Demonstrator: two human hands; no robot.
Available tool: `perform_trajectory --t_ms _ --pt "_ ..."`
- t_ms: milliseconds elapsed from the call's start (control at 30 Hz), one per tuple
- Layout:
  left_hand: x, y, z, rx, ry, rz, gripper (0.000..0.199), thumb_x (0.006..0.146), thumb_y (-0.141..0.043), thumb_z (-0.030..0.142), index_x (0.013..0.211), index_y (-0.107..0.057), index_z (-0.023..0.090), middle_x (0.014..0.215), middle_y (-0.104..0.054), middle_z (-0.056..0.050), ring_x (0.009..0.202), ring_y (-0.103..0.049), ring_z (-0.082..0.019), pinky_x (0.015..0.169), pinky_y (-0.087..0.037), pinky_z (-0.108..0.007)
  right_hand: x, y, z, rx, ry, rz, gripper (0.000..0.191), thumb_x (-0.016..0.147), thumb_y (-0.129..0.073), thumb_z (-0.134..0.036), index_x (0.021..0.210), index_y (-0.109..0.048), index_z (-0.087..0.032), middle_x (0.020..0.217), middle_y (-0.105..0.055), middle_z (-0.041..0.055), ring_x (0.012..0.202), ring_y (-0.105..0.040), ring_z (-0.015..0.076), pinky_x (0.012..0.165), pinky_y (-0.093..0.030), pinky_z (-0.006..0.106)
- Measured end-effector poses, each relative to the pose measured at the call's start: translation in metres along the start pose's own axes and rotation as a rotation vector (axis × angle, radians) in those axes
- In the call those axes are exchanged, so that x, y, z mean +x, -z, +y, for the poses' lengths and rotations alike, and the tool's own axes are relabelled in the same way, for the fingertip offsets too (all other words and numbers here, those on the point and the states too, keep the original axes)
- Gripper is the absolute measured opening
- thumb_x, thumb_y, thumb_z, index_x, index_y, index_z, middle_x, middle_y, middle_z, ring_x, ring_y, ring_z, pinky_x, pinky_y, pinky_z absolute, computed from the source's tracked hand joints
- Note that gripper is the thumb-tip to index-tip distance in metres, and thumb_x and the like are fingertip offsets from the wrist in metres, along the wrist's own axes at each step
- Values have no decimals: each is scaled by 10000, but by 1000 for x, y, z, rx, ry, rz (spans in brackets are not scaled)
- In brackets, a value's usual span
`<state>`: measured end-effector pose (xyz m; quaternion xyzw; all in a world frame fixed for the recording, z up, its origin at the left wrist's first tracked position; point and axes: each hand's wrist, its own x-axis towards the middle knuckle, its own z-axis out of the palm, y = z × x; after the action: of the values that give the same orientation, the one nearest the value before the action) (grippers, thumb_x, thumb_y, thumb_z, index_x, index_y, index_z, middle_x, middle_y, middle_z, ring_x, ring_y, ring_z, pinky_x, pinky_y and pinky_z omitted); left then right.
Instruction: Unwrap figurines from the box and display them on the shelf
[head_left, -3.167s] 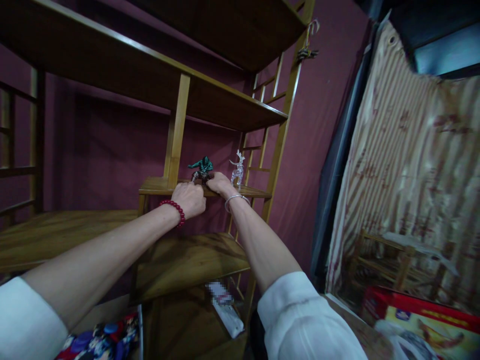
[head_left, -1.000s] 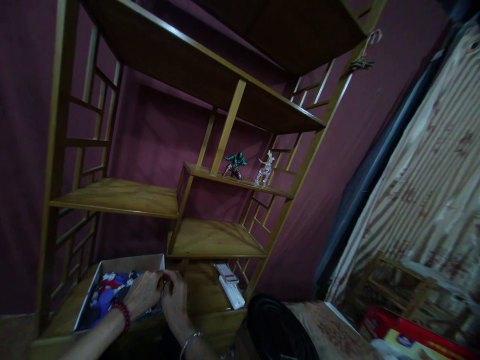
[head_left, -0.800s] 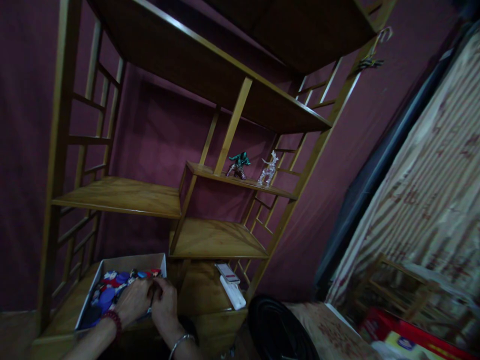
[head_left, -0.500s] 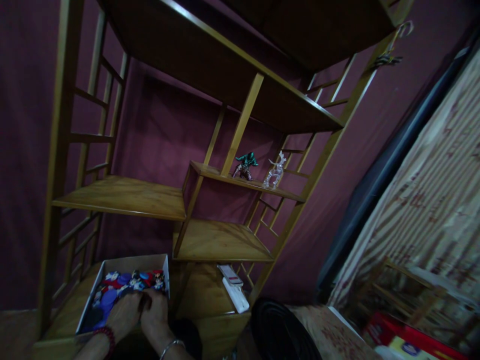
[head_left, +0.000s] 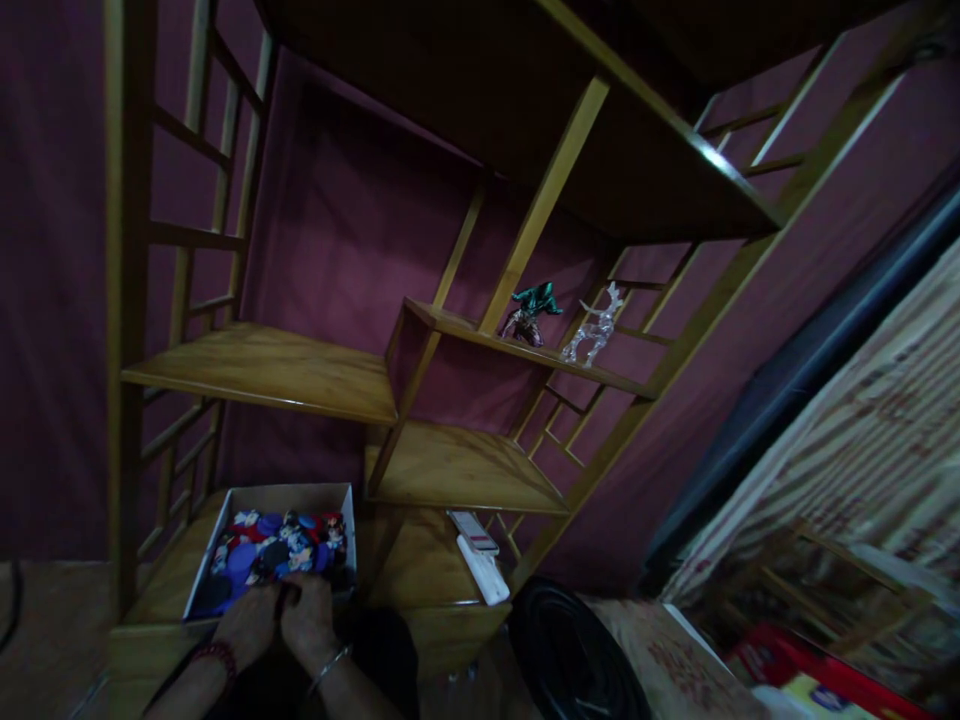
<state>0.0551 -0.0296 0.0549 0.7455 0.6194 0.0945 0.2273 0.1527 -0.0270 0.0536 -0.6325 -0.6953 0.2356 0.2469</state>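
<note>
At the near edge of a white open box [head_left: 279, 494], both hands meet with fingertips close together. My left hand [head_left: 246, 624], with a dark red bead bracelet on the wrist, has its fingers curled inward. Beside it, my right hand [head_left: 307, 612], wearing a silver bangle, is bent and closed as well. Something small and dark seems to lie between the fingers, too dim to name. The box holds several small figurines [head_left: 296, 545] in red, white and blue, with purple and dark round bases.
Around the box stands a wooden shelf unit [head_left: 262, 370]. A green figure [head_left: 536, 300] and a clear deer figurine [head_left: 596, 325] stand on its raised shelf. A phone [head_left: 474, 532] and a white object [head_left: 484, 572] lie lower right, near a black round item [head_left: 574, 650].
The view has shifted, so the shelves sit further right. My hands have drawn back toward me, from over the box's contents to its near edge.
</note>
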Motion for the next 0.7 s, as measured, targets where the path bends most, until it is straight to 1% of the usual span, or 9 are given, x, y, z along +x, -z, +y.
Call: perform_trajectory --t_ms 67,100,167,300,433,500,600,700 --pt "1 -2 -2 36 5 -41 410 759 -272 1 1044 -560 67 1050 -607 -151 988 -562 -167 856 -387 -250 1 -3 3 -26 -2 -10 385 688 -392 -19 875 -675 -199 908 -676 37 857 -616 146 775 -445 211" --pt "1 -3 -4 70 36 -67 415 743 -279 -16 1055 -546 46 1065 -595 -167 996 -557 -176 858 -385 -258 1 -4 4 -41 1 -26 375 697 -397 -27 885 -672 -199 913 -674 38 866 -613 144 777 -445 210" --pt "4 -7 -9 102 63 -82 418 725 -297 -25 1068 -529 29 1052 -596 -179 985 -561 -193 845 -394 -276 3 -6 7 -74 -4 -40 367 722 -388 -40 901 -664 -202 923 -671 34 884 -605 138 794 -440 215" --pt "7 -14 -21 51 60 -16 427 694 -323 -42 1049 -540 54 1044 -599 -161 976 -561 -183 837 -396 -260 9 -11 10 -113 10 -60 352 727 -397 -43 917 -655 -189 936 -666 40 906 -595 136 820 -428 217" --pt "6 -18 -31 1 30 67 364 706 -360 -1 977 -577 106 1009 -608 -124 963 -558 -166 831 -394 -244 13 -16 13 -139 55 -69 337 727 -407 -48 911 -653 -187 931 -664 45 913 -590 147 824 -425 228" --pt "5 -19 -33 -6 17 103 330 726 -367 30 960 -582 117 1000 -607 -113 970 -548 -163 851 -385 -246 14 -18 15 -151 72 -78 333 728 -406 -48 910 -652 -180 929 -662 50 913 -588 153 826 -424 231" --pt "5 -22 -33 18 9 148 301 753 -374 78 966 -581 127 1049 -587 -112 1027 -507 -166 908 -350 -267 15 -20 17 -175 81 -77 326 734 -398 -47 917 -644 -161 932 -656 67 913 -583 164 836 -418 242" --pt "5 -24 -32 69 -4 143 305 741 -381 88 968 -584 112 1078 -570 -123 1068 -473 -174 934 -328 -284 16 -21 20 -211 55 -40 330 745 -393 -57 966 -616 -157 940 -641 89 927 -572 181 828 -421 268"
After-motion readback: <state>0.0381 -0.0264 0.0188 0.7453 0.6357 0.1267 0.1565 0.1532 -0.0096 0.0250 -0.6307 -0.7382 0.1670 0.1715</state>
